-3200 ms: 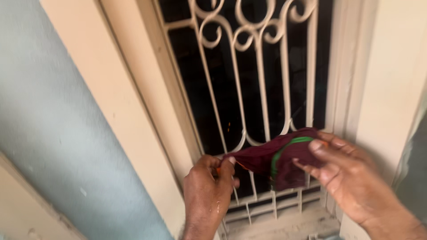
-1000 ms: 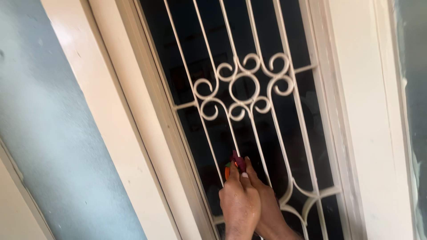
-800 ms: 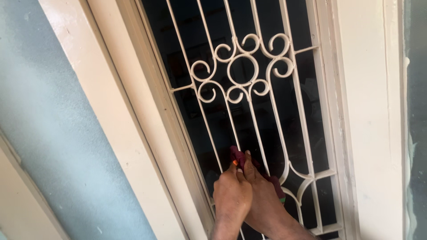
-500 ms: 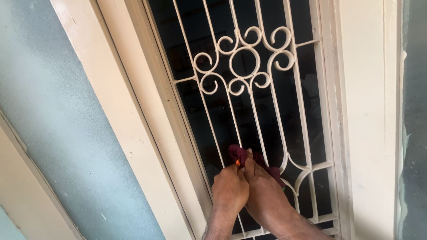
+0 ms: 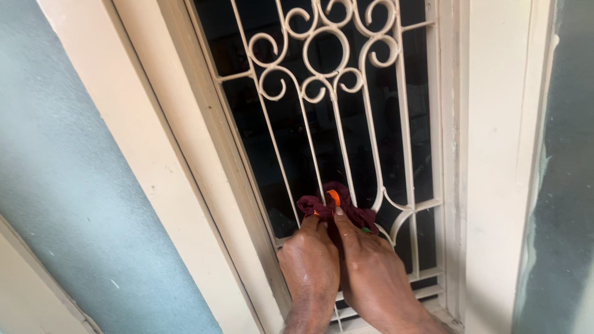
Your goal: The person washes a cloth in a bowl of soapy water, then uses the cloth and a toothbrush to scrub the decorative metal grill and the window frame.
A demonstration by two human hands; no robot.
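Both hands press a dark red cloth [image 5: 337,203] against the cream grille [image 5: 328,80] of a window. The left hand [image 5: 310,263] and right hand [image 5: 371,272] lie side by side, touching, fingers closed on the cloth, which is bunched around an upright bar low on the grille. The cream frame [image 5: 489,154] stands to the right, a blue-grey wall [image 5: 68,185] to the left.

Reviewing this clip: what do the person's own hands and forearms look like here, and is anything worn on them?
Both the left hand and the right hand are bare: no gloves, rings, watch or bracelet show. The wrists and the short stretch of forearm in view are bare too, with no sleeve. Pale dusty flecks mark the backs of both hands. Fingernails are short.
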